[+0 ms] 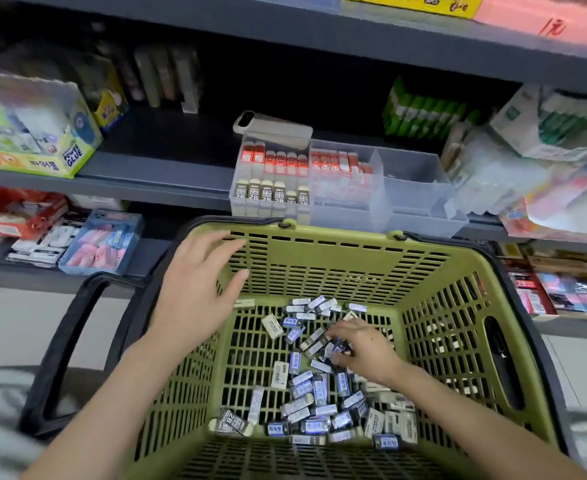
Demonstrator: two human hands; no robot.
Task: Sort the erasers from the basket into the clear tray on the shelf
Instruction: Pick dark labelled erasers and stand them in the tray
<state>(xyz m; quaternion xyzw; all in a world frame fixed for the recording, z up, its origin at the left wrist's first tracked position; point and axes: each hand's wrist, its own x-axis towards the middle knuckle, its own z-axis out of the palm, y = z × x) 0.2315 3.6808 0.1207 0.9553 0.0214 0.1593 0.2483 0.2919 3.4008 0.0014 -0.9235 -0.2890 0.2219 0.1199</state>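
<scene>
Basket floor open leftward; right hand pinches erasers centrally; left hand spread by rim.

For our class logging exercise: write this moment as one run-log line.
right hand: grips erasers in basket; left hand: open, by basket rim; clear tray: partly filled

The right hand hides the erasers beneath its curled fingers, so whether they pinch one cannot be told. The print on most eraser sleeves is too small to read. At 6 o'clock the basket's near wall is cut off by the edge. The packets at 2 o'clock and the glue box at 10 o'clock are blurred. A yellow box at 12 o'clock is cropped.
</scene>
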